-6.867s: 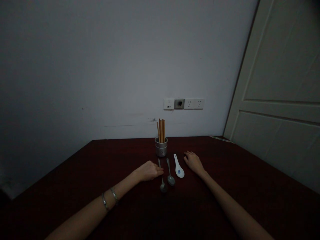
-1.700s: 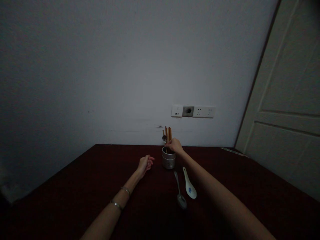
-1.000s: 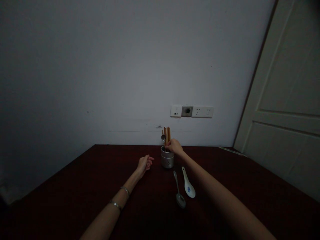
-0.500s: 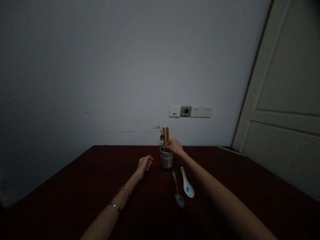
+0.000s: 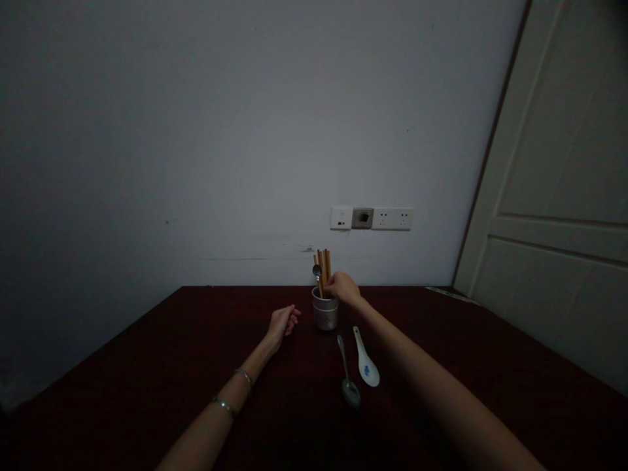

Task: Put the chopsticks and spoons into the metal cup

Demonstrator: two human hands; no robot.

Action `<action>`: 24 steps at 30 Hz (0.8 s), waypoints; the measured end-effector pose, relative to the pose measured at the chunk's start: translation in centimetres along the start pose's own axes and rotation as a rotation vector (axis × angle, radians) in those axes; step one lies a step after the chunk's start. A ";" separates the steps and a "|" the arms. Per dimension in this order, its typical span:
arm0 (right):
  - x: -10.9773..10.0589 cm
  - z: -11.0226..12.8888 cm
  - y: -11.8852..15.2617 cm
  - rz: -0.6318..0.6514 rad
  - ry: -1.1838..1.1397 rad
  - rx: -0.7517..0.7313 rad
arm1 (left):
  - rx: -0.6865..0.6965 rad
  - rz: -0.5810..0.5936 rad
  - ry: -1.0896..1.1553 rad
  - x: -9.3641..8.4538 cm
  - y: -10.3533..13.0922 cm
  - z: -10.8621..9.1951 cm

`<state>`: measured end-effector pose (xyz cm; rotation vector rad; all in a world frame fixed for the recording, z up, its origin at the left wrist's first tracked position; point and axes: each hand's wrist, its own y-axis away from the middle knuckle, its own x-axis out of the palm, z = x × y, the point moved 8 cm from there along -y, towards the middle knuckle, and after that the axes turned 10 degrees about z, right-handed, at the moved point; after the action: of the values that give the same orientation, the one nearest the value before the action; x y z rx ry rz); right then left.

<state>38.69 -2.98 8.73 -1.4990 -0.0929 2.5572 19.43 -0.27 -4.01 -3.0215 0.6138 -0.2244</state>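
Spoon (image 5: 316, 270) now stands in cup (image 5: 324, 315), right hand (image 5: 343, 288) unmoved.

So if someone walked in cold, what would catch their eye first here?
Probably the right hand at the rim of the metal cup near the table's far edge, where wooden chopsticks and a spoon bowl stick up. Nearer, a metal spoon and a white ceramic spoon lie side by side on the dark red table, while the left hand rests loosely left of the cup.
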 end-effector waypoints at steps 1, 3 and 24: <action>-0.2 0.0 -0.1 -0.005 -0.010 -0.005 | 0.001 0.000 0.001 0.0 0.0 0.0; -0.9 -0.1 -0.2 -0.016 -0.038 -0.015 | -0.002 0.000 0.005 0.0 0.0 0.0; 1.9 -20.6 6.5 -0.200 -0.325 0.141 | 0.047 0.051 -0.111 0.4 0.0 -0.1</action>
<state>54.94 -9.76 -3.97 -0.9643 -0.0961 2.5586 19.75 -0.41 -3.87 -2.9448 0.6656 -0.0674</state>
